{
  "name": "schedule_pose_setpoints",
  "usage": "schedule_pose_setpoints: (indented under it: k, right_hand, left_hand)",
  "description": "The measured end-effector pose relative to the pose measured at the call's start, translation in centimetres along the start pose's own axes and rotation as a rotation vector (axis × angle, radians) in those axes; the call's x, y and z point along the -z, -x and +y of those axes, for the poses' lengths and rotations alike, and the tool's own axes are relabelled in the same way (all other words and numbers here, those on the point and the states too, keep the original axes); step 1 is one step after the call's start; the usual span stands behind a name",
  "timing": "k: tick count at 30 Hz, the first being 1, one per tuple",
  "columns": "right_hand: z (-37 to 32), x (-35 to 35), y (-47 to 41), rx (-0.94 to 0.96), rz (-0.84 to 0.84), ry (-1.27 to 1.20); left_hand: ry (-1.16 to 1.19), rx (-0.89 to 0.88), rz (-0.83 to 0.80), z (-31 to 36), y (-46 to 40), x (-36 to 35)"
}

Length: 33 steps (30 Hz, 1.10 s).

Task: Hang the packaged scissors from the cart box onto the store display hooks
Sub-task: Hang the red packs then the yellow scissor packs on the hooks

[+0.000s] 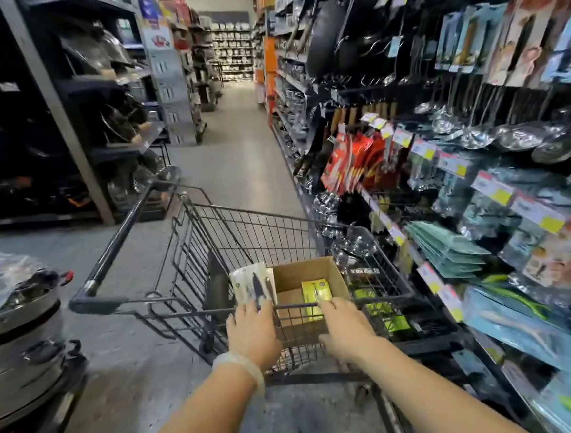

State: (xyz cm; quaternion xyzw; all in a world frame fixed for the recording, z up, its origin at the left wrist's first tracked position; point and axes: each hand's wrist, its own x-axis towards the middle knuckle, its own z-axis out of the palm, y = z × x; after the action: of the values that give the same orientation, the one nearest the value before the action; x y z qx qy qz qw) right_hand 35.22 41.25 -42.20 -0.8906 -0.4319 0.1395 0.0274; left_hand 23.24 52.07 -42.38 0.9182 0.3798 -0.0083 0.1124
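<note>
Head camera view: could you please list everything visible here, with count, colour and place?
shopping cart: one, dark wire, centre aisle
cardboard box: one, brown, inside cart
yellow package: one, inside box
white packages: a few, left of box, under left hand
steel pots: stacked, silver, lower left
ladles: many, silver, right display
red packages: several, right display
left hand: on white packages
right hand: at box edge

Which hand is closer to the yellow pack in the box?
The right hand. Its fingertips reach over the cart's edge right up to the yellow pack in the cardboard box. The left hand is farther left, at a white package.
</note>
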Motion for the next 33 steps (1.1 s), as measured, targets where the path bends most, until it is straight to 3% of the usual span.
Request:
schedule_pose_setpoints:
  k: [9, 12, 16, 25, 33]
  right_hand:
    - [5.6, 4.0, -18.5, 0.03, -0.046, -0.026]
    - [7.6, 3.4, -23.1, 0.01, -0.089, -0.056]
    - [9.7, 0.0, -27.0, -0.043, -0.235, -0.092]
    - [13.4, -8.7, -33.4, -0.196, -0.477, -0.191]
    - [14.8, -16.9, -41.9, -0.444, -0.493, -0.393]
  left_hand:
    - [-0.058, 0.064, -0.035, 2.2, -16.8, -0.3]
    - [-0.079, 0.069, -0.121, 2.8, -20.4, -2.1]
    - [-0.098, 0.083, -0.296, 2.8, -23.5, -5.3]
    - [-0.024, 0.1, -0.529, 2.3, -32.1, -13.9]
    - [0.227, 0.18, -0.736, 0.7, -37.7, -23.9]
